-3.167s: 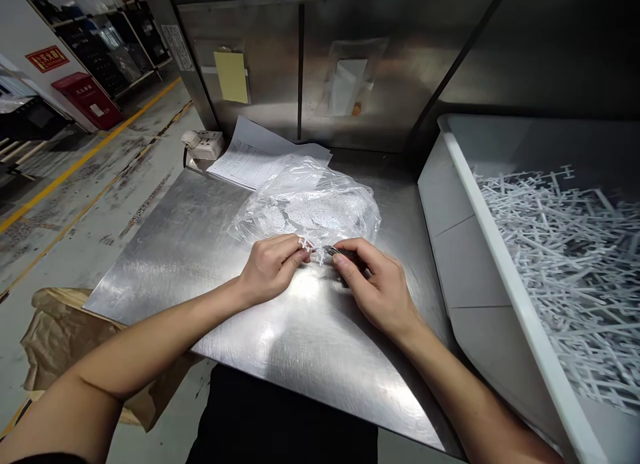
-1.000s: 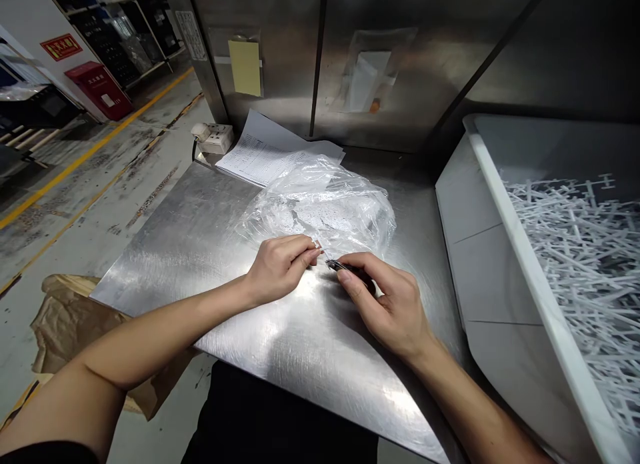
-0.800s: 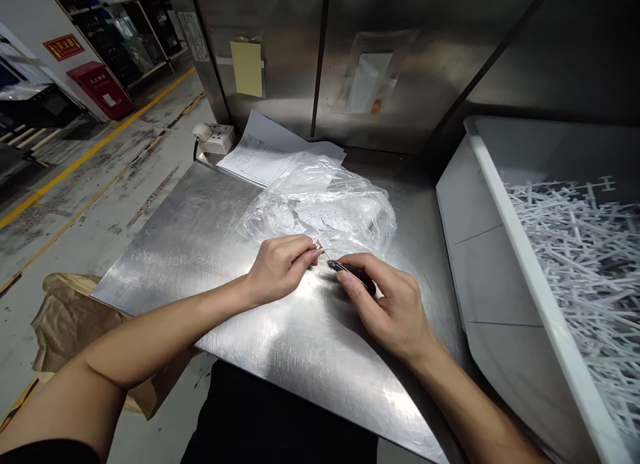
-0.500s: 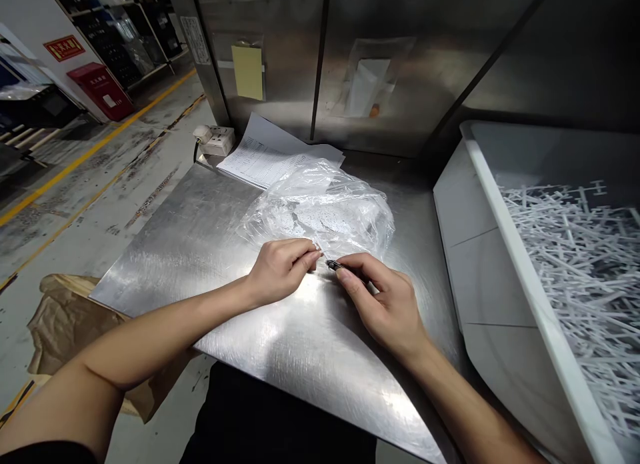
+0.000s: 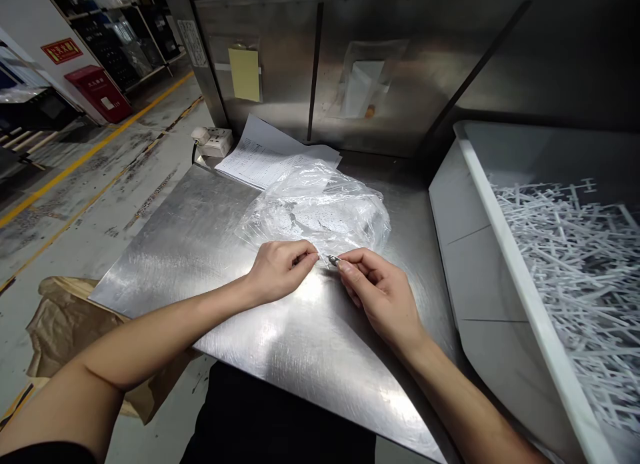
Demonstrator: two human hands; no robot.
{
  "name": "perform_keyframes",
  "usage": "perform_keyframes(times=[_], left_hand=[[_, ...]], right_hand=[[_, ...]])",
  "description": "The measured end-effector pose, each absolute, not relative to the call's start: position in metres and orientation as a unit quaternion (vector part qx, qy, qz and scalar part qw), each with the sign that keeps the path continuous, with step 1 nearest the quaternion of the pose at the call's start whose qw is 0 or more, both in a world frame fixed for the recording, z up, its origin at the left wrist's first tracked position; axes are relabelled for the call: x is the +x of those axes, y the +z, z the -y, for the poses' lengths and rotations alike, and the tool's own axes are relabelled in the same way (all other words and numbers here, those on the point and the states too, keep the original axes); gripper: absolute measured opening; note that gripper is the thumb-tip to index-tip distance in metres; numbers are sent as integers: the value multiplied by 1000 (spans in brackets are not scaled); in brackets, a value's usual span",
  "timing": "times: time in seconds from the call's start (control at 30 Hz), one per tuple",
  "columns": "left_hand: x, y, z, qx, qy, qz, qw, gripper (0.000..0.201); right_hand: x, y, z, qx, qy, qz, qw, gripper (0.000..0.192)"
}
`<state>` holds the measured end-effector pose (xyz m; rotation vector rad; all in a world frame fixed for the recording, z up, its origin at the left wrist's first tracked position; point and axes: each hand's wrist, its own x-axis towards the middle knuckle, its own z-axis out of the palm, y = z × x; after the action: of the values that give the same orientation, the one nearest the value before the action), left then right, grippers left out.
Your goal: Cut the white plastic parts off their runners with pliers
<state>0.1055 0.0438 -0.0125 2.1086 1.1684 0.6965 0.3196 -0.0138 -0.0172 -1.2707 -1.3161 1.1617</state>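
Note:
Over the metal table [image 5: 185, 251], my left hand [image 5: 283, 271] pinches a small thin white plastic piece [image 5: 323, 256] between thumb and forefinger. Facing it, my right hand [image 5: 383, 294] is closed on a small dark metal tool [image 5: 333, 260], its tip close to the white piece. Most of the tool is hidden by my fingers, so its exact kind is unclear, as is whether the tip touches the piece. A clear plastic bag [image 5: 345, 191] with small light-coloured bits in it lies just behind both hands.
On the right, a large grey-white bin [image 5: 480, 277] holds many white plastic sprue-like sticks [image 5: 575, 264]. Printed sheets [image 5: 260, 151] and a power socket [image 5: 217, 143] lie at the back, before a metal panel [image 5: 280, 44]. Brown paper [image 5: 65, 324] is on the floor at left.
The right hand has turned slightly, and the tool's tip now points more directly at the white piece. More of the white piece shows between the hands. The view has shifted a little.

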Motion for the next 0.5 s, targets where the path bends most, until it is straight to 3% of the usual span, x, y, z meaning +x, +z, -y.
perform_keyframes(times=[0.23, 0.5], left_hand=[[102, -11, -43, 800, 291, -387, 356, 20], [101, -14, -41, 834, 293, -306, 353, 26]], right_hand=[[328, -15, 9, -528, 421, 522, 521, 27], [327, -15, 14, -531, 290, 633, 482, 17]])
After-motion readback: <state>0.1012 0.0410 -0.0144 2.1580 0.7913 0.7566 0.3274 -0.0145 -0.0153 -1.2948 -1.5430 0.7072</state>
